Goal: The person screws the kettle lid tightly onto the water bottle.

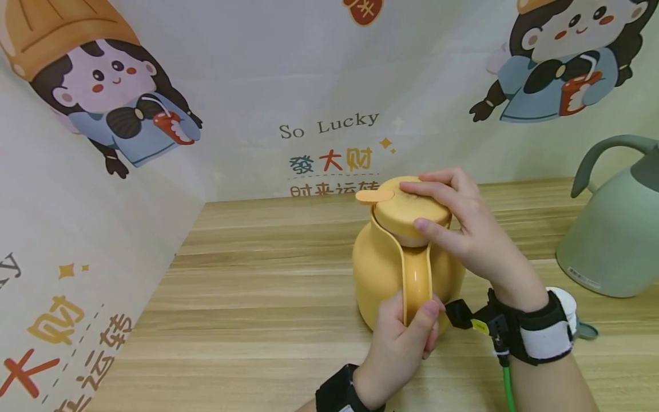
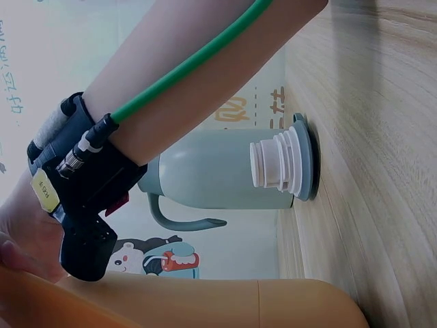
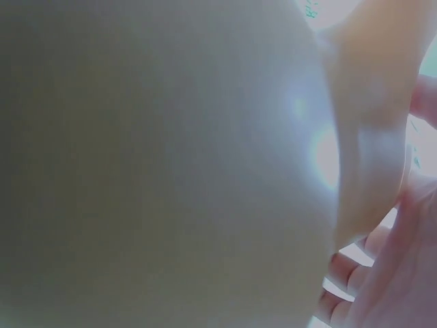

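Note:
A yellow thermos jug (image 1: 373,274) stands on the wooden table, its handle (image 1: 416,280) facing me. Low on that handle my left hand (image 1: 399,343) grips, thumb on the near side. In the right wrist view, the fingers of the left hand (image 3: 399,263) show at the handle's lower end, beside the jug's blurred wall. Across the yellow lid (image 1: 412,214) lies my right hand (image 1: 465,229), fingers spread over the top and thumb at the near edge. A pale rim shows beneath the lid, whose flat tab (image 1: 374,197) points left.
At the right stands a grey-green jug (image 1: 607,240) with a curved handle. Its likely match, a grey-green stopper with white threading (image 2: 280,162), lies threads up on the table, partly behind my right wrist in the head view. A printed cloth (image 1: 247,86) hangs behind the table.

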The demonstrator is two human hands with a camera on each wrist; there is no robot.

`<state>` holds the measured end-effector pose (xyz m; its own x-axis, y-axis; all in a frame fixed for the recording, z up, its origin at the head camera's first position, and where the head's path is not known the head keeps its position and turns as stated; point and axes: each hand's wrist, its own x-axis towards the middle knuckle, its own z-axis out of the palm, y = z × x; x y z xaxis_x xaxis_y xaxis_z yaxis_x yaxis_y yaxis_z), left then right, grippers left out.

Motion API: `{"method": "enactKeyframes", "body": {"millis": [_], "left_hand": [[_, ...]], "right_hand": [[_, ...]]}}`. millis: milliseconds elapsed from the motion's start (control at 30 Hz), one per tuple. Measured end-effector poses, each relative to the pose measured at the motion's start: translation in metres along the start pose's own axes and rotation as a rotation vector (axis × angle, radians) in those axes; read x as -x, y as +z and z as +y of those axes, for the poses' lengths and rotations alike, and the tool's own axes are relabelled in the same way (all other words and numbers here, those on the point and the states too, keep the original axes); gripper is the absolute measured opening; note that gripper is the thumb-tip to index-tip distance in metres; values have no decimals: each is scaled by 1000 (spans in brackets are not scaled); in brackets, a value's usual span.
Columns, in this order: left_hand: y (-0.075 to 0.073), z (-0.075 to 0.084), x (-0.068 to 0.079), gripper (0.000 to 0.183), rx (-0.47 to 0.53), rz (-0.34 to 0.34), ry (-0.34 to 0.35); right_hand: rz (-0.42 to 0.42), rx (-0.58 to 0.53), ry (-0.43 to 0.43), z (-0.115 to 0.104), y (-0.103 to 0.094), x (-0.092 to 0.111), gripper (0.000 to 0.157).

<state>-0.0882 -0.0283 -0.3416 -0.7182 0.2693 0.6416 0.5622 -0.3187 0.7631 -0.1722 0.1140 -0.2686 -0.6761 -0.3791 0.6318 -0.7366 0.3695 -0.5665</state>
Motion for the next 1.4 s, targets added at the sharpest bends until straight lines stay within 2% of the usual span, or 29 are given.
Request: {"method": "enactKeyframes", "body": {"millis": [200, 533, 767, 1067, 1400], "left_hand": [[0, 5, -1, 15, 2, 0, -12], [2, 6, -2, 20, 11, 2, -17], [1, 6, -2, 19, 10, 3, -29], [-2, -12, 4, 13, -2, 6, -23], [0, -4, 1, 11, -8, 2, -9]], "right_hand": [[45, 0, 69, -4, 3, 1, 41], [43, -37, 45, -5, 7, -3, 44], [62, 4, 69, -7, 8, -2, 50], [61, 90, -14, -6, 4, 0, 44], [38, 76, -93, -6, 1, 1, 41]]}}
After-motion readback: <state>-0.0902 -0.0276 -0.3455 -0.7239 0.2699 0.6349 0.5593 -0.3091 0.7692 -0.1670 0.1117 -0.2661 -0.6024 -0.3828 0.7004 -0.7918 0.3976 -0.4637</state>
